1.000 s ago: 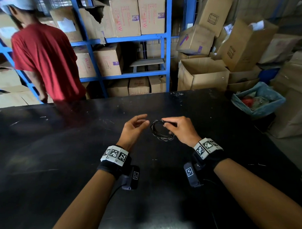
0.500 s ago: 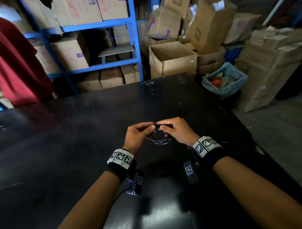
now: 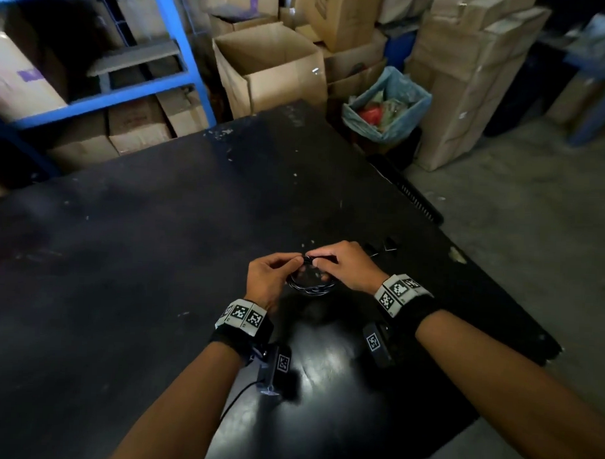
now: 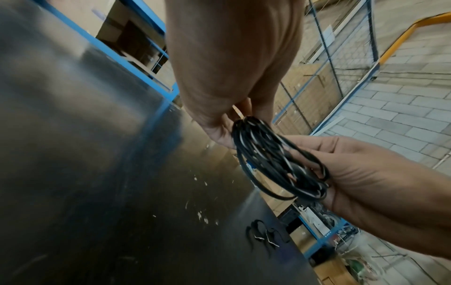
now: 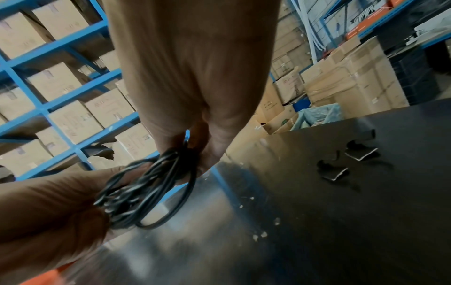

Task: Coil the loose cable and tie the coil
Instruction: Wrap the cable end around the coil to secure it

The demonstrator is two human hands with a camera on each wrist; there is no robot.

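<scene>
A black cable coil (image 3: 309,287) of several loops hangs just above the black table (image 3: 156,258), held between both hands. My left hand (image 3: 297,260) pinches the coil's top with thumb and forefinger. My right hand (image 3: 314,261) pinches the same spot from the other side, its other fingers curled through the loop. In the left wrist view the coil (image 4: 275,160) lies across my right hand's palm (image 4: 366,173). In the right wrist view the coil (image 5: 146,189) runs from my right fingertips (image 5: 192,152) down into my left hand (image 5: 48,202). No tie around the coil shows.
Short black tie strips (image 3: 382,247) lie on the table just beyond my right hand, also seen as strips (image 5: 341,164). The table's right edge (image 3: 497,294) is close. An open cardboard box (image 3: 272,67), a lined bin (image 3: 387,108) and blue shelving (image 3: 177,53) stand behind.
My left hand, open beside the coil a second ago, has closed in and now pinches its top. The head view has swung right and down; the person in red has left the view.
</scene>
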